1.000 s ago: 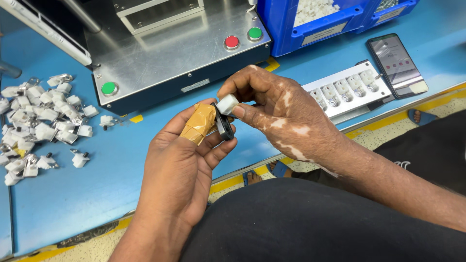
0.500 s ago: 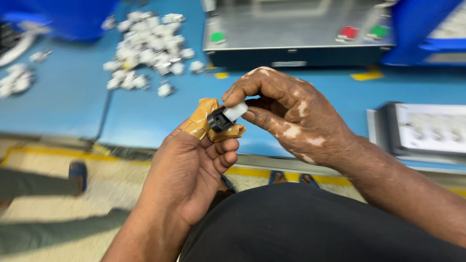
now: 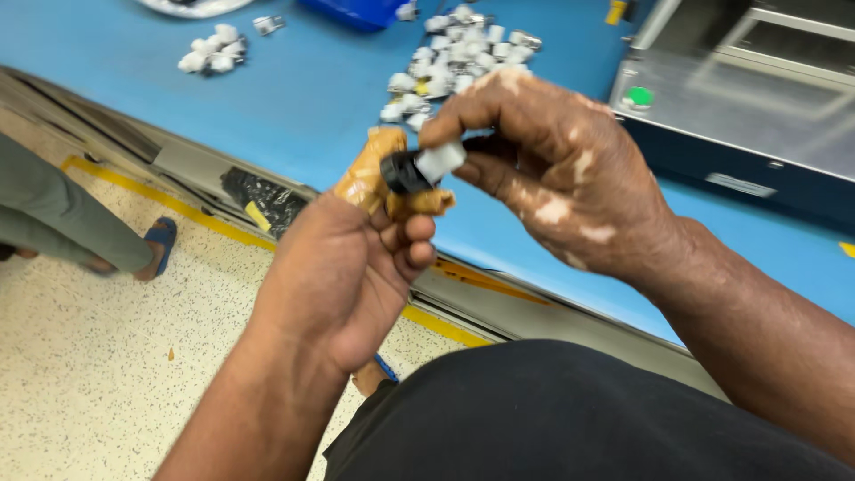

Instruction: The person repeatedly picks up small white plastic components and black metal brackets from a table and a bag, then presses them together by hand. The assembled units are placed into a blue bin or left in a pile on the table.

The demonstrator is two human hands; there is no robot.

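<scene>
My left hand point(image 3: 343, 267) is raised in front of me, its thumb and a finger wrapped in tan tape, and it grips a small black part point(image 3: 403, 173). My right hand point(image 3: 552, 174) pinches a small white plastic piece point(image 3: 440, 161) that butts against the black part. Both hands meet above the front edge of the blue table point(image 3: 303, 98). Whether the two pieces are joined is hidden by my fingers.
A heap of small white and metal parts point(image 3: 450, 67) lies on the table behind my hands, and a smaller cluster point(image 3: 212, 52) sits far left. A grey machine with a green button point(image 3: 638, 96) stands at right. Another person's leg and sandal point(image 3: 151, 242) are on the floor at left.
The view has swung left and down, so the floor and another person's leg show. My hands stay together on the black and white pieces, now nearer the camera.
</scene>
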